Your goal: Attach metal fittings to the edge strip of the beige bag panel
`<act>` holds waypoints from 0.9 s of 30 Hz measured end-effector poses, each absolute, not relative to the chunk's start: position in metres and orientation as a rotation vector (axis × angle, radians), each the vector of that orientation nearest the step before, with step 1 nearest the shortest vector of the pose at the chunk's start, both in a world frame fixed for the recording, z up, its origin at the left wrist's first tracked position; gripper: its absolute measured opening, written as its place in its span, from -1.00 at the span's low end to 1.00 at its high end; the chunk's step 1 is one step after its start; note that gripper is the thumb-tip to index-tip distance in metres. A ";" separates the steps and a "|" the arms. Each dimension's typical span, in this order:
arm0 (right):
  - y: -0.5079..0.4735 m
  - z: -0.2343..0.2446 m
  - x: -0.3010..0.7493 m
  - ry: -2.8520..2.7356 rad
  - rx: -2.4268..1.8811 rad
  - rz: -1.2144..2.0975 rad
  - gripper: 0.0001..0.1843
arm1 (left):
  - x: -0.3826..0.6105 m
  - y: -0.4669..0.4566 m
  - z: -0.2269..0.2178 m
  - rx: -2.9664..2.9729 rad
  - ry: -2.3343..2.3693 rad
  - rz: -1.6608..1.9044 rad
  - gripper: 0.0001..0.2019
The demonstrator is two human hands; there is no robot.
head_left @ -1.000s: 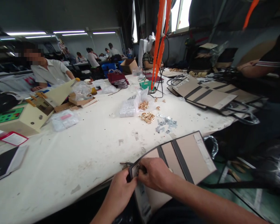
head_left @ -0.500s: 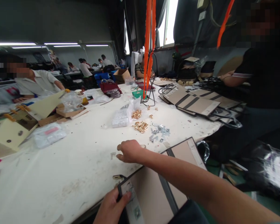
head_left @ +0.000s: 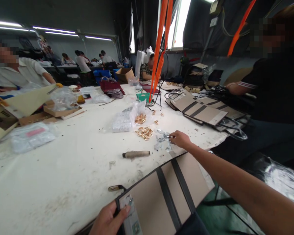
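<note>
My left hand (head_left: 110,218) grips the near left corner of a beige bag panel (head_left: 150,189) with dark edging and two dark straps, the thumb pressed on its pale end strip. A dark tab with a gold metal end (head_left: 115,188) sticks out from that corner. Over at the pile of small silver metal plates (head_left: 161,144), my right hand (head_left: 180,139) has its fingertips pinched on a plate at the pile's edge. Left of the plates lie gold metal fittings (head_left: 144,133). A rod-shaped tool with a wrapped grey body (head_left: 136,154) rests on the table between my hands.
Stacked beige bag panels (head_left: 198,106) lie at the right, beside a person in a dark top (head_left: 279,85). Orange strips (head_left: 159,55) hang over the white table (head_left: 71,166). Plastic packets (head_left: 31,136) and open cardboard (head_left: 61,111) lie at the left.
My right hand has moved right and away from me, from over the rod-shaped tool to the silver plates, uncovering the tool. My left hand still holds the panel.
</note>
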State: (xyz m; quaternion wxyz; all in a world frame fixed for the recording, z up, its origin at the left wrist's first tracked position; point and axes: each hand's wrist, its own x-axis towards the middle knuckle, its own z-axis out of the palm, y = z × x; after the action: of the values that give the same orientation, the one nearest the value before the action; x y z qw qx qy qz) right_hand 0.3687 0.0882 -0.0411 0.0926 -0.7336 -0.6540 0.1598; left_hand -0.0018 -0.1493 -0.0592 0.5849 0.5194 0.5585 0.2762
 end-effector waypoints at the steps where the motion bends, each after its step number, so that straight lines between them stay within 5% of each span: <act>1: 0.090 -0.043 0.367 -1.937 -2.191 0.477 -0.55 | -0.001 -0.150 -0.060 1.212 1.312 0.641 -0.44; 12: 0.072 -0.016 0.348 -1.974 -2.071 0.488 -0.56 | 0.009 -0.173 -0.049 1.151 1.324 0.704 -0.59; 21: -0.128 -0.022 0.241 -1.752 -1.273 1.913 -0.45 | 0.019 -0.180 -0.046 1.164 1.314 0.739 -0.63; 27: -0.169 -0.060 0.221 -1.196 -1.238 2.146 -0.28 | 0.022 -0.192 -0.038 1.228 1.341 0.694 -0.63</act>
State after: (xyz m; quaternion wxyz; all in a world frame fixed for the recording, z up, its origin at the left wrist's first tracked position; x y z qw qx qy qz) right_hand 0.2210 -0.1685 -0.0598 0.1940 -0.4416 -0.4264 0.7652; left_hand 0.0219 -0.1917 -0.0383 0.5628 0.5216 0.5695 0.2949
